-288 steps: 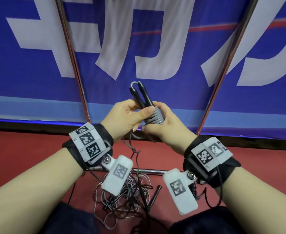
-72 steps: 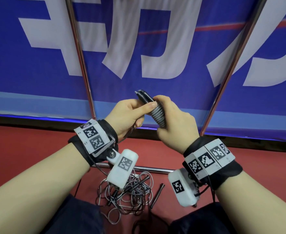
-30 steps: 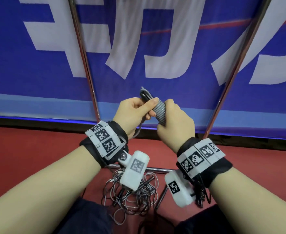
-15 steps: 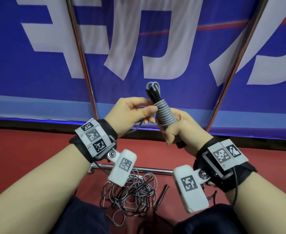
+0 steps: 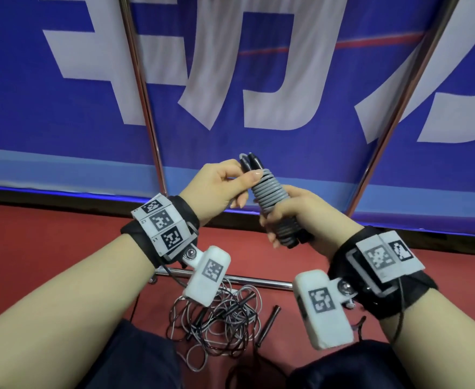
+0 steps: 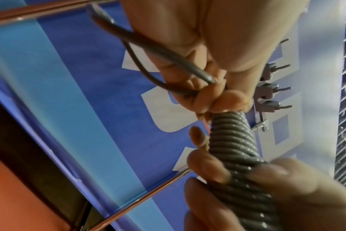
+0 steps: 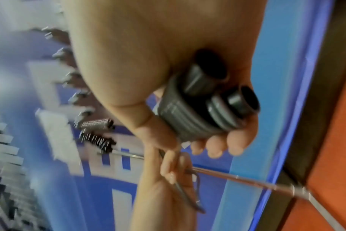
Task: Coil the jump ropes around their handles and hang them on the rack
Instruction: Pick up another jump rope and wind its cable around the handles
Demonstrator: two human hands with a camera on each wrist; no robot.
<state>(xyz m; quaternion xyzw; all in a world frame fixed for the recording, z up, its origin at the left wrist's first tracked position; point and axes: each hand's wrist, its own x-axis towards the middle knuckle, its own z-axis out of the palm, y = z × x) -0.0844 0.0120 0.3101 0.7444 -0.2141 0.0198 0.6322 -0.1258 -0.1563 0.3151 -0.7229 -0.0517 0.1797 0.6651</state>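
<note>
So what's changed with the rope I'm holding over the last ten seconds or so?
The grey rope is now wound much further up the paired black handles. The right hand has slid from the coil's middle down to its lower end. The left hand still pinches the rope's loose end near the top. The tangled ropes on the floor have not moved.
</note>
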